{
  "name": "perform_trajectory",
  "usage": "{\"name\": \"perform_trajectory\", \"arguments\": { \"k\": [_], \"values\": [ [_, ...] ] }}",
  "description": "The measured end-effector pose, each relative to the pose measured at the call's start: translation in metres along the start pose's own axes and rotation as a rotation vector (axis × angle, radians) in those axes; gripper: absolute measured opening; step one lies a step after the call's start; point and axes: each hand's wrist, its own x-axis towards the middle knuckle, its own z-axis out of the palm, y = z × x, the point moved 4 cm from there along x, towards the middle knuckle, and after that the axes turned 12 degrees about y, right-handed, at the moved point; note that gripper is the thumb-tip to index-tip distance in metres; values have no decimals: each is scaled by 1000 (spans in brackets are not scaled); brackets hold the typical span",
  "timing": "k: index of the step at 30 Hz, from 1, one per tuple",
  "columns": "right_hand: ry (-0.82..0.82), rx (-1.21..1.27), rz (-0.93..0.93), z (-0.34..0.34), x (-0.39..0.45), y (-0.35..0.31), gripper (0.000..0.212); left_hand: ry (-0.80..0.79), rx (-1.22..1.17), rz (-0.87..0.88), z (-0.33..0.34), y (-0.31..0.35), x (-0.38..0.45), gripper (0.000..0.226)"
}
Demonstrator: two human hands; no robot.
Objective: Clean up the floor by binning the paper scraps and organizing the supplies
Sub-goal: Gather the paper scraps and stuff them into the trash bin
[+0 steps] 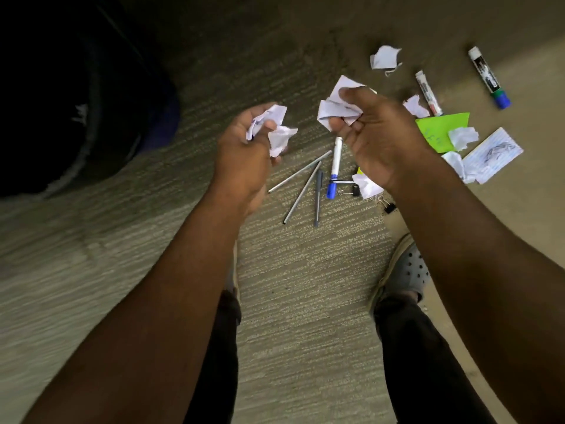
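1. Head view: left hand (244, 148) is clamped on crumpled scraps (270, 127), right hand (374, 133) on a folded scrap (334, 107). Both are held up off the carpet, likely gathered into handfuls for one bin trip.
2. Dark bin (70, 117) sits at the far left, apart from the mess.
3. Loose scraps (385, 58), pens (301, 185) and markers (488, 76) lie on the carpet, unsorted.

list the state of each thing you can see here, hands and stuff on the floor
left hand: grips crumpled paper scraps
right hand: grips a creased paper scrap
blue-capped marker: capped, lying on the carpet
large marker: capped, lying flat
green note: flat on the floor, a crumpled scrap on it
index card: flat, scribbled on
binder clip: on the floor
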Motion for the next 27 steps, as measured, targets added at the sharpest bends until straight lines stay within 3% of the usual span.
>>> {"name": "perform_trajectory", "arguments": {
  "k": [7, 11, 13, 18, 19, 22, 24, 27],
  "values": [
    [-161, -111, -105, 107, -81, -9, 22, 66, -95, 141, -88, 99, -12, 46],
    [-89, -329, -160, 168, -109, 6, 17, 309, 71, 374, -152, 130, -5, 44],
    [-30, -428, -307, 198, -122, 14, 17, 435, 213, 523, -182, 139, -2, 32],
    [-177, -816, -774, 271, -150, 41, 21, 618, 414, 703, -235, 138, 12, 28],
    [-196, -882, -849, 281, -151, 47, 22, 649, 425, 721, -243, 138, 16, 29],
    [-204, -717, -918, 301, -147, 59, 25, 688, 473, 744, -259, 141, 30, 27],
    [-219, -915, -959, 314, -141, 72, 13, 680, 547, 728, -265, 141, 43, 24],
    [-399, -1286, -942, 326, -123, 94, 43, 586, 685, 609, -268, 126, 64, 34]
  ]
}}
